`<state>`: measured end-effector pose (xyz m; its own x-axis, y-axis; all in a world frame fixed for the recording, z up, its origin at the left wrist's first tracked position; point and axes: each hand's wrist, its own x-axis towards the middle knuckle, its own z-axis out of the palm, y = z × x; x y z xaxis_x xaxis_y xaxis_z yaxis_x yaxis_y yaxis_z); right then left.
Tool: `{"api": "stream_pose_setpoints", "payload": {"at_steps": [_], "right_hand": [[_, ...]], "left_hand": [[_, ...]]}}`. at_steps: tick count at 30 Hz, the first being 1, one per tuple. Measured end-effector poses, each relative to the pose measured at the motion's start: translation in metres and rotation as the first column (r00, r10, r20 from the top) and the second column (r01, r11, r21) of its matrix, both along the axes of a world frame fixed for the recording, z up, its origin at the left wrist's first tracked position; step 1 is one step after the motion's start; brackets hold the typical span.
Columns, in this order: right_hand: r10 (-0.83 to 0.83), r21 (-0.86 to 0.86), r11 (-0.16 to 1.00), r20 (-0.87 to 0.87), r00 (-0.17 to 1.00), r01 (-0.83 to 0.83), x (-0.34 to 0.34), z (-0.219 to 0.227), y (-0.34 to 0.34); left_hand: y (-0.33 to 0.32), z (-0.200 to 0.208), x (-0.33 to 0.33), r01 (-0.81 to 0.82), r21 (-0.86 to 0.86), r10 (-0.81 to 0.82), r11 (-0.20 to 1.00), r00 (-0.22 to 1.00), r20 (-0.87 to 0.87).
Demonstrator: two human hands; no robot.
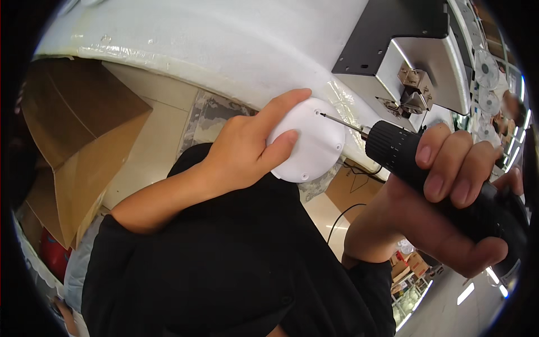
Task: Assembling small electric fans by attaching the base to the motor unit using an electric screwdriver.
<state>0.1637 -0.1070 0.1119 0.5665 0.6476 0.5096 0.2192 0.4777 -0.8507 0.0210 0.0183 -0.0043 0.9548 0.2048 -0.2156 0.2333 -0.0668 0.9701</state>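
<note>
Glare streaks the bright white tabletop point(224, 33); outer edges bend.

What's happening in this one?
A person's left hand holds a round white disc by its left side. The right hand grips a black power screwdriver, its bit pointing at a hole near the disc's upper rim; whether the tip touches is too fine to tell. A white table stretches beyond.

Disc point(314, 143) left of screwdriver point(392, 147)
</note>
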Motion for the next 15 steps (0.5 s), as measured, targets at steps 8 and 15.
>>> {"api": "stream_pose_setpoints", "payload": {"at_steps": [8, 15], "right_hand": [[0.026, -0.025, 0.999, 0.002, 1.0, -0.026, 0.0, -0.009, 0.013], [0.172, -0.117, 0.98, 0.115, 0.978, -0.159, 0.013, -0.011, 0.022]], "left_hand": [[-0.003, -0.004, -0.001, -0.047, 0.038, 0.045, 0.998, 0.998, 0.046], [-0.002, 0.003, 0.005, -0.029, -0.014, 0.029, 0.999, 1.0, 0.005]]}}
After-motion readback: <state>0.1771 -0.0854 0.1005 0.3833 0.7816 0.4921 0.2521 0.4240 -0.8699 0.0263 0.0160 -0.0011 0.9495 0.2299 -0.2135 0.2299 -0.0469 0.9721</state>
